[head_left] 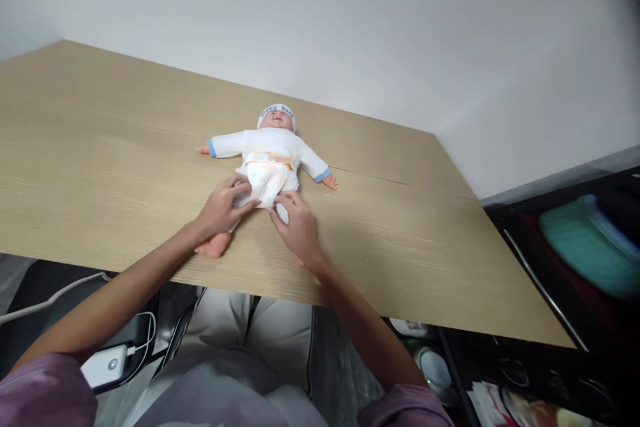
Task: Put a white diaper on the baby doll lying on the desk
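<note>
A baby doll [273,140] lies on its back, arms spread, in a white top with blue cuffs and a white cap with blue lettering. Around its hips is a white diaper [270,177] with an orange-patterned waistband. My left hand [220,205] is at the diaper's left leg edge, fingers and thumb closed on it near the crotch. On the other side, my right hand [299,227] pinches the diaper's right leg edge. One bare foot [214,245] shows under my left wrist; the other leg is mostly hidden behind my right hand.
The doll rests on a light wooden table [375,233] against a white wall [320,27]. Below the front edge are a white power adapter [107,365] with cables, my legs, and a dark shelf with assorted items. A teal object [590,243] stands at the right.
</note>
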Demonstrator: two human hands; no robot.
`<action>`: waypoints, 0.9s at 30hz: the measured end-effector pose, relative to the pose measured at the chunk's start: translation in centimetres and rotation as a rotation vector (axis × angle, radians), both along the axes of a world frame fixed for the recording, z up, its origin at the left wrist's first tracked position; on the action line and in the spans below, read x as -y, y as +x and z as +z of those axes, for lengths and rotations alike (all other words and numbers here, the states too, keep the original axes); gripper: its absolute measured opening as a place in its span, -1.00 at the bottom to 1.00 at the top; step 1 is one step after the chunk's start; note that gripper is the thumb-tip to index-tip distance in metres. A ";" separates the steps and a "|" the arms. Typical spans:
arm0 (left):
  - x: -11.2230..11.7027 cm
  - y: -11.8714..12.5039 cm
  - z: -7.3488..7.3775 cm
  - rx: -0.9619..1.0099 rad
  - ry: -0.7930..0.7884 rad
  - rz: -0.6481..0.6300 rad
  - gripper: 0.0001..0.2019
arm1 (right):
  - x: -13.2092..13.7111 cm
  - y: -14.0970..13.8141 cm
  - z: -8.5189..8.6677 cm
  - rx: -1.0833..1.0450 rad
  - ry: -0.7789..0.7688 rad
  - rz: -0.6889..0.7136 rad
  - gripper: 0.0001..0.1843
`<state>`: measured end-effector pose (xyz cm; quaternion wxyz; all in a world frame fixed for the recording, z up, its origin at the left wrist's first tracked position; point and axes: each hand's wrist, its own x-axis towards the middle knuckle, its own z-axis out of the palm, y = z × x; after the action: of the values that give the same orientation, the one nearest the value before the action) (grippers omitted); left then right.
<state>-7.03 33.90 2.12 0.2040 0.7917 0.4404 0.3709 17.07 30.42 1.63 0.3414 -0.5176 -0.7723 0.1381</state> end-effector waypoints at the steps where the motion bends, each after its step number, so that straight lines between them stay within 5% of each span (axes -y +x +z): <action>1: 0.0 0.0 0.0 0.015 -0.002 -0.008 -0.71 | 0.0 0.0 0.0 -0.006 -0.006 0.012 -0.83; 11: -0.2 -0.2 0.1 0.038 -0.137 0.008 -0.72 | -0.2 0.0 -0.5 -0.047 -0.036 0.072 -0.81; 20: -0.8 0.7 -2.0 0.553 -0.412 0.150 -0.38 | -0.3 0.2 -0.3 -0.460 -0.147 -0.158 -0.58; 27: -0.1 0.2 -0.6 0.317 -0.353 0.144 -0.53 | -0.1 0.0 0.2 -0.326 -0.158 -0.175 -0.60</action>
<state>-6.84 34.01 1.56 0.3788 0.6424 0.5159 0.4214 17.10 30.51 1.82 0.4309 -0.5786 -0.6458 0.2500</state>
